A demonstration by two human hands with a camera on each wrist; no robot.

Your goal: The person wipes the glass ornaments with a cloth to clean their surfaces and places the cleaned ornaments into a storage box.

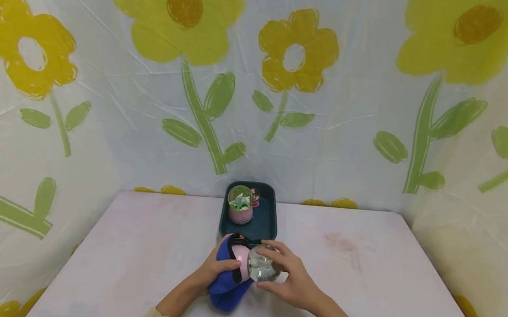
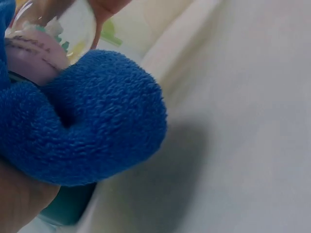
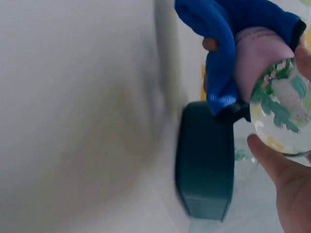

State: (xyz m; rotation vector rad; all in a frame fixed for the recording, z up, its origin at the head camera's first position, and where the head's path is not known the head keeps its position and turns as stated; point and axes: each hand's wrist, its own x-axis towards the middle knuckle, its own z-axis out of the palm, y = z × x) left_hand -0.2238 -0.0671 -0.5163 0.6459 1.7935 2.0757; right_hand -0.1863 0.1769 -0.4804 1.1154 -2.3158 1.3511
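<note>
Between both hands a snow globe point(image 1: 264, 269) lies tipped on its side, its clear ball toward the right and its pink base point(image 1: 240, 256) toward the left. My left hand point(image 1: 210, 270) grips the base through a blue terry cloth point(image 1: 226, 296) with black edging, which hangs below that hand. With spread fingers and thumb, my right hand point(image 1: 294, 281) holds the glass ball. Green leaves and a pale figure show inside the ball in the right wrist view. In the left wrist view the cloth point(image 2: 107, 116) hides much of the base.
Beyond the hands, a dark teal tray point(image 1: 265, 224) stands at the table's back edge. In it are a second snow globe point(image 1: 240, 211) on a pink base and a small pink figure point(image 1: 256, 198). A flower-printed sheet point(image 1: 329, 151) hangs behind the pale table point(image 1: 158, 231).
</note>
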